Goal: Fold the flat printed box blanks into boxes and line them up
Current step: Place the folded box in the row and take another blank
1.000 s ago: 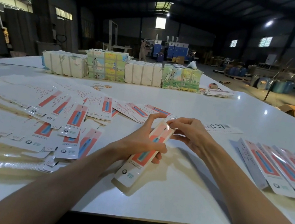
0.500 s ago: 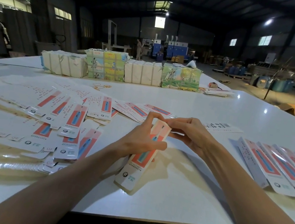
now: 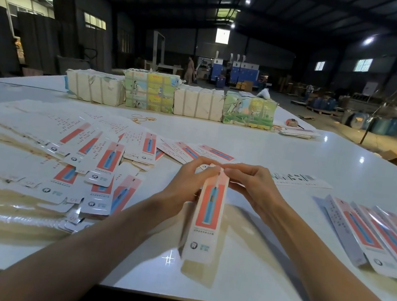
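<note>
A broad white table (image 3: 296, 156) fills the view, glossy and reflecting the ceiling lamps. Along its far edge stand four strapped bundles (image 3: 172, 98) side by side, two plain white and two with coloured print. Over the left half of the table lies a loose, overlapping spread of flat blanks (image 3: 109, 161), white with a red panel and a blue stripe. At the right edge a row of folded boxes (image 3: 373, 232) with the same print lies close together, each overlapping or touching its neighbour. Between the two groups, in the middle and near the front edge, one box (image 3: 209, 212) is held lengthwise, with its far end raised and its blurred near end low over its own reflection; I cannot tell whether it touches the table. The left hand (image 3: 186, 187) grips the upper part of this box from the left, fingers (image 3: 199, 162) curled over towards the top end. The right hand (image 3: 251, 188) meets it from the right, its fingers (image 3: 241, 169) bent and pinching the same top end. A few yellow rubber bands (image 3: 142, 118) lie in front of the bundles.
</note>
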Demonstrator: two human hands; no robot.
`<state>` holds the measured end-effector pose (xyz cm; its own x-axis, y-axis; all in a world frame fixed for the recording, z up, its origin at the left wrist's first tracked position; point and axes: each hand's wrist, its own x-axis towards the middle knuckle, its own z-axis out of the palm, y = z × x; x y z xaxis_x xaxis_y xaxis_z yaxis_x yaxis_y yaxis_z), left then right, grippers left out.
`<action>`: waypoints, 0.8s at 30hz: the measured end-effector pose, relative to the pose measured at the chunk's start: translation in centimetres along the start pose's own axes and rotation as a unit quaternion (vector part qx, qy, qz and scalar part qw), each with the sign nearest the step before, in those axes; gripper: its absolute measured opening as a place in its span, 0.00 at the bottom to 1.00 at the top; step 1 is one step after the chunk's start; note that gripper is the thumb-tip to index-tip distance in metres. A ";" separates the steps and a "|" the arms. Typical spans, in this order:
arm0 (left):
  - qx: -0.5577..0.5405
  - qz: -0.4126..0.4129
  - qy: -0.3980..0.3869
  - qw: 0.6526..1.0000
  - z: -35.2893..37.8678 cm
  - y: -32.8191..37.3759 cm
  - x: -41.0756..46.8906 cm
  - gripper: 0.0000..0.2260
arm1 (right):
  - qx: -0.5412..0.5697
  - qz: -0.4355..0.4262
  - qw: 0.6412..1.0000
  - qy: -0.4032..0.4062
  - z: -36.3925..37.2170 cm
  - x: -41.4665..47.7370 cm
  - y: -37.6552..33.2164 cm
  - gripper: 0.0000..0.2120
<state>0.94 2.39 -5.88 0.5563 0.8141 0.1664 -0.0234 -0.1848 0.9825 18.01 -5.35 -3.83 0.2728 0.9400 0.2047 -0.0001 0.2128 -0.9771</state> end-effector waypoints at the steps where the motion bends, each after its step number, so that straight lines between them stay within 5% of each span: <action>1: -0.002 0.003 0.011 1.000 -0.1 0.0 0.0 0.07 | -0.004 0.003 1.000 -0.003 0.0 0.0 -0.1 0.08; 12: -0.013 0.008 0.040 0.999 0.5 -0.3 -0.1 0.08 | -0.047 -0.011 0.998 0.043 0.8 0.1 0.8 0.07; 18: -0.089 -0.022 0.095 0.991 -0.4 0.0 0.4 0.09 | -0.094 0.045 0.992 -0.071 1.8 -0.2 1.2 0.24; 24: -0.136 -0.073 0.078 0.985 -0.1 0.2 0.2 0.14 | -0.152 0.041 0.987 -0.043 2.0 -0.2 1.4 0.31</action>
<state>0.93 2.59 -5.68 0.4370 0.8994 0.0123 -0.1869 0.0774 0.9793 15.99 -4.69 -5.13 0.2009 0.9727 0.1165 0.2727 0.0587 -0.9603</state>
